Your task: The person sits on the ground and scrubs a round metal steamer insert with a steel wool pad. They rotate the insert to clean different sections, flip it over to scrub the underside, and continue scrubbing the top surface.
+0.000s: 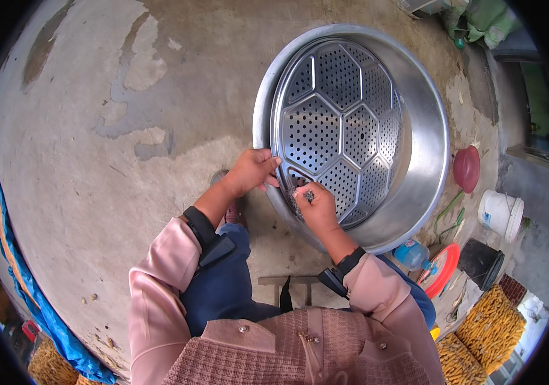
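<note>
A round perforated metal steamer tray (314,135) with a raised hexagon pattern leans inside a large metal basin (423,144). My left hand (255,169) grips the tray's rim at its lower left, with the thumb on top. In my right hand (317,203) is a wad of steel wool (308,196), pressed near the tray's lower left edge, just right of my left hand. The fingers partly hide the wad. Some water lies in the basin under the tray.
Right of the basin are a red plastic bowl (466,169), a white bucket (498,214), a black bucket (477,263), a plastic bottle (411,255) and a red-rimmed round item (449,272). Corn cobs (492,327) lie at lower right. A blue tarp (46,317) edges the concrete floor at left.
</note>
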A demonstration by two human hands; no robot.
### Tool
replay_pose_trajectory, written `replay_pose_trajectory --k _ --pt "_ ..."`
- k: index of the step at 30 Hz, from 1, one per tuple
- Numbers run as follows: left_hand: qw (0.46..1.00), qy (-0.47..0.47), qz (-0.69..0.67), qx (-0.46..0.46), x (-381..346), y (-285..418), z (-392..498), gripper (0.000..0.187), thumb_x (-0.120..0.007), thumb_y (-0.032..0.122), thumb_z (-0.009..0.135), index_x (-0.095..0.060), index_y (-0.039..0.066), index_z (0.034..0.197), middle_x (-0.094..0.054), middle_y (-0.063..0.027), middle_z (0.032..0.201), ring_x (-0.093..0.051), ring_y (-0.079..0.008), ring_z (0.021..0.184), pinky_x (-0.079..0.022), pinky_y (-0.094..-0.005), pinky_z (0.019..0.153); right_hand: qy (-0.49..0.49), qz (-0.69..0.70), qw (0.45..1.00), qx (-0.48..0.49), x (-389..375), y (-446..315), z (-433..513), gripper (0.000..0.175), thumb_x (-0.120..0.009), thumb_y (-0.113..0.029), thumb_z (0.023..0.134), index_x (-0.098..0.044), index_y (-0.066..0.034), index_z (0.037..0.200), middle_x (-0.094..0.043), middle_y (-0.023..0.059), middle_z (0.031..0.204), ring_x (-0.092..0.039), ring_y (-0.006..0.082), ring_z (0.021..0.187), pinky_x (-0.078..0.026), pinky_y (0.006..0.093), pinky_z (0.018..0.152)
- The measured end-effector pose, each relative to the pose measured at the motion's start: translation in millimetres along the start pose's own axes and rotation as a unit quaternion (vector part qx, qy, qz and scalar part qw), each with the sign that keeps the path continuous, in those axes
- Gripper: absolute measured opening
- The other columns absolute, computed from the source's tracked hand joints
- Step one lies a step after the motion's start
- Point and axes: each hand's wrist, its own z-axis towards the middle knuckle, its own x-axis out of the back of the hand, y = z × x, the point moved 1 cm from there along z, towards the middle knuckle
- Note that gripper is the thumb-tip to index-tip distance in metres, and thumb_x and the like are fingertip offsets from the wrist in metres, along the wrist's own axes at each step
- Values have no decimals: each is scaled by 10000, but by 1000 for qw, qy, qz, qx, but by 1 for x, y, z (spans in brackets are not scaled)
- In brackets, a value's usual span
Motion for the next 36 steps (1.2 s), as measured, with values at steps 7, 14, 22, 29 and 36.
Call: replay_pose_trajectory --k 7,14,22,29,36 --pt "1000 4 -6 -4 -1 -2 1 236 -532 236 952 -608 18 906 -667 -61 823 -674 -137 651 -491 -241 468 4 8 1000 -5 -9 -9 20 116 -664 -144 775 -602 -46 788 -632 126 815 -617 323 749 -488 387 673" --pt "1000 -14 15 -6 2 -5 2 261 -543 274 951 -618 24 965 -675 -74 853 -678 -144 656 -496 -236 483 2 14 996 -83 -5 -19 27 125 -663 -156 783 -605 -45 792 -649 137 806 -624 334 742 -490 389 666" --pt "1000 -12 -14 -13 2 -6 2 267 -543 283 951 -619 27 963 -674 -72 858 -680 -148 665 -500 -243 486 -9 -81 997 -6 0 -14 44 159 -644 -198 787 -594 -49 808 -630 141 796 -611 343 734 -483 415 656" --pt "1000 -24 -18 -5 2 -9 4 273 -542 290 950 -622 30 977 -673 -71 869 -680 -143 673 -503 -230 495 -23 -116 993 21 -1 -29 69 142 -639 -173 782 -580 -44 793 -619 145 790 -600 351 732 -473 433 635" --pt "1000 -19 -15 -6 2 -9 4 294 -552 303 943 -620 22 999 -672 -75 865 -680 -146 669 -502 -232 493 7 -47 999 -13 11 10 3 133 -653 -180 786 -592 -62 796 -622 137 761 -605 337 711 -477 406 629"
